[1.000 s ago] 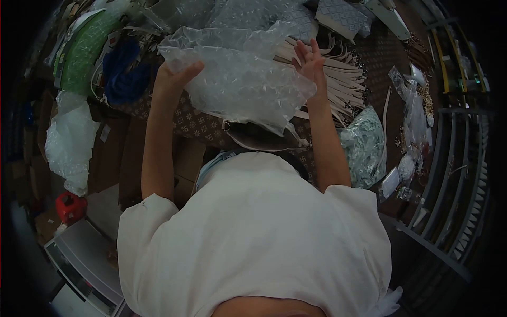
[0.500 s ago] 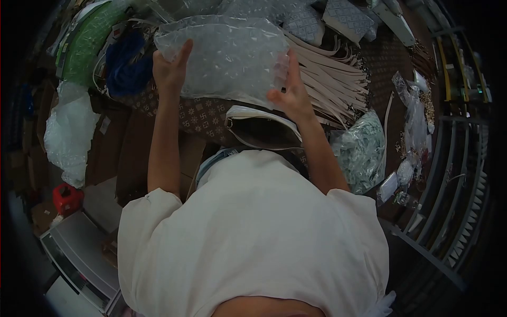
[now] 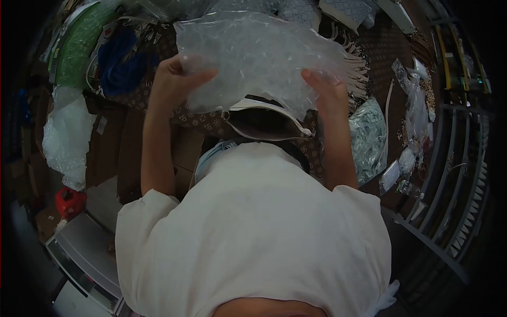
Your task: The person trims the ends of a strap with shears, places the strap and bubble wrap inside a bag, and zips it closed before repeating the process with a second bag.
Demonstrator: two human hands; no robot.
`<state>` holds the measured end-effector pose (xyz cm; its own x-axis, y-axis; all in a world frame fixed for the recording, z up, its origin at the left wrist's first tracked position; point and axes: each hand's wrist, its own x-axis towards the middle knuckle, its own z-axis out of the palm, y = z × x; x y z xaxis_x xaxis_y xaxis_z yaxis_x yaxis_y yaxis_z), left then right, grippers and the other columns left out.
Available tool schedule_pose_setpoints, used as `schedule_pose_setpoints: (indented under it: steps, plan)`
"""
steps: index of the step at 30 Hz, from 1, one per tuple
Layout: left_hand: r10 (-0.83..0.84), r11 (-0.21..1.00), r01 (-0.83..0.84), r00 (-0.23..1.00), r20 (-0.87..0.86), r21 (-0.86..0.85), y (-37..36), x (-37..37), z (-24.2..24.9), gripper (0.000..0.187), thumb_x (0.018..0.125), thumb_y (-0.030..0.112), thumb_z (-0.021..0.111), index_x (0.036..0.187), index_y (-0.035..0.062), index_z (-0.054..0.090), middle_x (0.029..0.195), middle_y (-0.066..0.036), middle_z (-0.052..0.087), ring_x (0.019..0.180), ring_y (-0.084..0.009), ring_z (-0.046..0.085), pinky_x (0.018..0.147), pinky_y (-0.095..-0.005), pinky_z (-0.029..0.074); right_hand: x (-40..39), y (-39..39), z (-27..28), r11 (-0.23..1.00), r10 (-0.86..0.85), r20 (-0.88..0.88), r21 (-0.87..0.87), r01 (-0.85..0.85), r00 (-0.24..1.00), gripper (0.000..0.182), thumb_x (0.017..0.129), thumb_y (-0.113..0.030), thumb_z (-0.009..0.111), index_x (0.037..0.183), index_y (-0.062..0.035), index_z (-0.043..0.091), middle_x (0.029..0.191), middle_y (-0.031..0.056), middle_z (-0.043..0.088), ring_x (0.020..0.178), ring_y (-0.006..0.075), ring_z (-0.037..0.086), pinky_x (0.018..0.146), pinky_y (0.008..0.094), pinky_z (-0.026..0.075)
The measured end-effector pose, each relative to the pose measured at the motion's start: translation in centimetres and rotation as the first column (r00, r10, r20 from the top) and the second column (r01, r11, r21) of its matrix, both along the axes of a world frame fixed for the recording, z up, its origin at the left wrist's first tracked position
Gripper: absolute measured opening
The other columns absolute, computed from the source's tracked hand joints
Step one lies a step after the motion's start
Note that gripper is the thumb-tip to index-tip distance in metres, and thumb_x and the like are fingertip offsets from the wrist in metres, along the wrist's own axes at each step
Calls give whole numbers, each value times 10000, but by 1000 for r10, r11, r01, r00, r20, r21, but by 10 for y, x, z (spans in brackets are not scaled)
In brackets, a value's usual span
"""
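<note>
A translucent sheet of bubble wrap (image 3: 259, 53) stretches between my two hands over the table. At its left edge my left hand (image 3: 179, 79) grips it, with the thumb lying across the front. My right hand (image 3: 330, 90) grips the right side, thumb pointing inward and fingers behind the plastic. Right below the sheet, close to my body, lies a bag (image 3: 264, 124) with a pale zipped edge. Its mouth gapes toward me and the inside looks dark. The lower edge of the wrap overlaps the bag's far rim in this view.
Pale straps (image 3: 355, 66) lie partly behind the wrap. A clear bag of pale green pieces (image 3: 368, 140) sits at right. Blue cord (image 3: 121, 63) and green wrapped material (image 3: 82, 50) lie at left. Metal racks (image 3: 449, 179) stand far right, a red container (image 3: 70, 203) lower left.
The bubble wrap has shifted right and spread wider, covering more of the straps. My right hand has moved right, and my left hand has turned its thumb inward over the sheet.
</note>
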<state>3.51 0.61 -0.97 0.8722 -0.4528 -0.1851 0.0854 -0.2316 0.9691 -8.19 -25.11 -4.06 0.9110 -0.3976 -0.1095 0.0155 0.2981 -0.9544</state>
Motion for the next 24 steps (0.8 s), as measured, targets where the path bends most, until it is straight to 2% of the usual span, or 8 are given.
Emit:
schedule_pose_setpoints:
  steps: [3,5,7,8,9,11,17,24]
  plan:
    - [-23,981,65,974,226,-182,-23,-42,-25,186,698,58,701,873,22,648,880,-63,636,829,-141,602,688,-242,485,-30,20,-1,990,-140,30,9,139,990,229,660,-38,705,868,1,619,942,75,596,827,126,562,727,251,452]
    - [-165,957,208,964,210,-201,-23,-60,-38,176,700,58,684,872,39,650,894,-57,635,895,-161,587,760,-286,468,-55,23,-20,934,154,247,-352,-60,957,255,657,-26,676,895,22,599,1045,106,560,922,167,537,798,282,431]
    - [-315,908,356,928,198,-220,-19,-62,-53,170,701,57,667,871,55,653,909,-51,634,961,-181,571,833,-331,452,-72,19,-10,804,297,-225,583,-116,928,221,639,15,635,852,5,577,1102,121,544,972,199,524,830,307,413]
    - [-511,835,550,755,411,27,-11,-56,-61,171,693,63,655,863,66,653,939,-50,628,1021,-200,539,912,-383,380,-84,8,-20,845,487,-180,-150,-513,855,196,632,54,592,804,-27,546,1111,106,556,960,238,543,838,311,414]
    - [-686,701,645,493,535,304,-4,-50,-68,173,684,69,643,856,77,652,969,-48,621,1082,-219,506,991,-435,309,-86,5,-22,851,478,-183,-145,-504,859,196,632,54,592,804,-27,546,1111,106,556,960,238,543,838,311,414]
    - [-730,663,679,493,474,314,-3,-43,-79,192,684,77,622,876,90,636,1012,-46,609,1100,-229,492,1044,-497,179,-81,0,-26,317,647,-135,-848,-426,750,133,684,-61,574,812,-23,573,1138,68,556,924,208,554,784,299,440]
    - [-946,296,651,299,123,699,-36,-34,-66,339,689,92,635,1021,90,565,973,-75,596,1082,-223,496,1040,-506,175,-42,10,-29,233,687,-404,-665,-710,604,244,632,-6,608,866,-24,541,964,81,590,789,278,562,730,316,460]
    - [-623,760,641,670,404,108,-21,-40,-35,471,617,47,704,1065,82,562,954,-73,570,945,-271,522,866,-372,419,-72,10,-25,363,623,-316,-694,-622,716,457,635,-41,647,1064,-25,489,1059,117,523,974,307,486,839,344,413]
